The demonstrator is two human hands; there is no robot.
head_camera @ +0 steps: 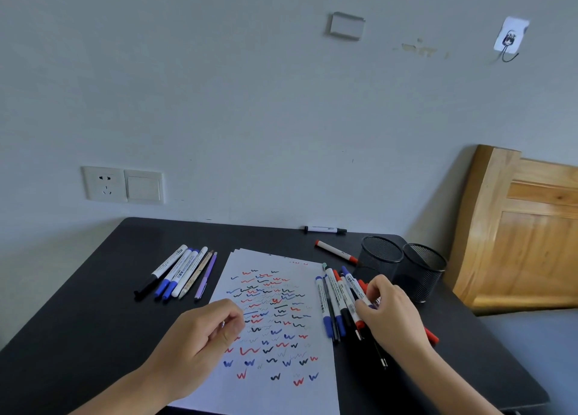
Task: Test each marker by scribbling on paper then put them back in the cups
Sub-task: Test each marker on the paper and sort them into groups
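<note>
The left hand (200,336) hovers nearest, over the lower part of the paper (281,396), its fingers curled with thumb against forefinger. Whether it pinches something small cannot be told. The sheet under it is covered with red, blue and black squiggles, so testing looks well along.

The right hand (394,314) rests on the pile of markers (336,302) just beside the paper, fingertips curled down onto the barrels as if picking one out. The pile shows white barrels with blue, black and red caps, lying crossed and partly under the palm.

The step in hand is likely choosing the next marker. That calls for freeing one barrel from its neighbours, then uncapping it.

Just beyond the right hand stand two black mesh cups (381,258) — no markers show in them. Beyond the left hand a row of markers (181,274) lies on the table (78,305).
</note>
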